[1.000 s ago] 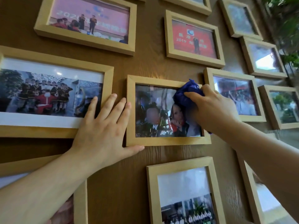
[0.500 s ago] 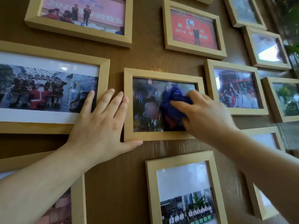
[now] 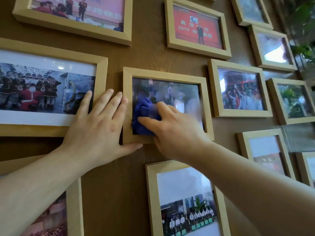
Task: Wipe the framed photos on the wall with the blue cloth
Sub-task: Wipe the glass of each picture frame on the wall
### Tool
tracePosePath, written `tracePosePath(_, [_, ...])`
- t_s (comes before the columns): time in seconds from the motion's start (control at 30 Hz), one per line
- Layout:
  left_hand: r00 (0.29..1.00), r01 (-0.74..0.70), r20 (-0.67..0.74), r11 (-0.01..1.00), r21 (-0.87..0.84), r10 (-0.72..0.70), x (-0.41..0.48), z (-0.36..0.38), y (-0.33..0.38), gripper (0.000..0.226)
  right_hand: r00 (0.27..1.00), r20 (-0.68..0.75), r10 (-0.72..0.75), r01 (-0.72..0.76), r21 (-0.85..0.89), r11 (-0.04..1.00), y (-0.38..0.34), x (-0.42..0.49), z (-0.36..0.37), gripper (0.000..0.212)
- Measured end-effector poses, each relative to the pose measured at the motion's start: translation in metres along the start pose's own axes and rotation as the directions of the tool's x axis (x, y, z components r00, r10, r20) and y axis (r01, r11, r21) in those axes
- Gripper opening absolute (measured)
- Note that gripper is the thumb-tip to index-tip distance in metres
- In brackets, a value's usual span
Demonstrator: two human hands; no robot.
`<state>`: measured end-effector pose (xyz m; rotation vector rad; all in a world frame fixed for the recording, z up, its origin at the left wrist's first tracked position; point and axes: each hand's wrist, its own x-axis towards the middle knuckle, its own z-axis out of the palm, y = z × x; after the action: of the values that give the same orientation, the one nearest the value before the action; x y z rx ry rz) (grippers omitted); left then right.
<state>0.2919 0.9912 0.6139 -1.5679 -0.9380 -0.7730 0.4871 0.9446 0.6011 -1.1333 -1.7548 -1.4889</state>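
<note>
A small light-wood framed photo [image 3: 163, 73] hangs in the middle of the brown wall. My right hand [image 3: 173, 128] presses a bunched blue cloth [image 3: 142, 113] against the lower left of its glass. The hand covers the photo's lower right part. My left hand [image 3: 98, 126] lies flat on the wall beside the frame's left edge, fingers spread, thumb under the frame's bottom left corner. Its fingertips overlap the large framed group photo [image 3: 51, 57] to the left.
Several more wooden frames surround the middle one: a pink photo [image 3: 73, 26] at top left, a red one [image 3: 197, 48] above, a crowd photo [image 3: 238, 113] to the right, a tall one [image 3: 151, 201] below. Green plant leaves [image 3: 305, 31] show at the far right.
My right hand has swept the blue cloth across the glass from the upper right to the lower left of the middle photo. My left hand has stayed flat beside the frame.
</note>
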Motion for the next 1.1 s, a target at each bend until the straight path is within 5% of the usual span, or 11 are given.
tracePosePath(0.23, [1.000,-0.002,0.003,1.000,0.000,0.002,0.000,0.001,-0.001,0.113,0.994,0.103,-0.041,0.049,-0.083,0.995,0.036,-0.028,-0.003,0.049])
tracePosePath(0.5, [1.000,-0.024,-0.010,0.999,-0.028,0.023,-0.005,0.002,0.003,0.111,0.972,0.002,0.236,-0.235,-0.034,0.971,0.100,-0.091,0.006,0.045])
tracePosePath(0.63, [0.992,-0.108,-0.071,0.992,-0.067,0.103,-0.030,-0.003,0.021,0.104,0.932,-0.109,0.344,-0.329,0.135,0.935,0.076,-0.118,0.013,0.048])
tracePosePath(0.8, [0.971,-0.236,-0.002,0.960,-0.152,0.239,-0.075,0.001,0.062,0.100,0.935,-0.048,0.351,-0.328,0.256,0.909,0.012,-0.149,0.024,0.045])
tracePosePath(0.93, [0.963,-0.192,0.153,0.964,-0.185,0.222,-0.092,0.007,0.080,0.104,0.952,-0.002,0.307,-0.288,0.340,0.895,-0.035,-0.154,0.035,0.048])
tracePosePath(1.1, [0.962,-0.162,0.185,0.966,-0.204,0.200,-0.092,0.011,0.085,0.107,0.947,-0.017,0.320,-0.298,0.323,0.898,-0.064,-0.149,0.047,0.042])
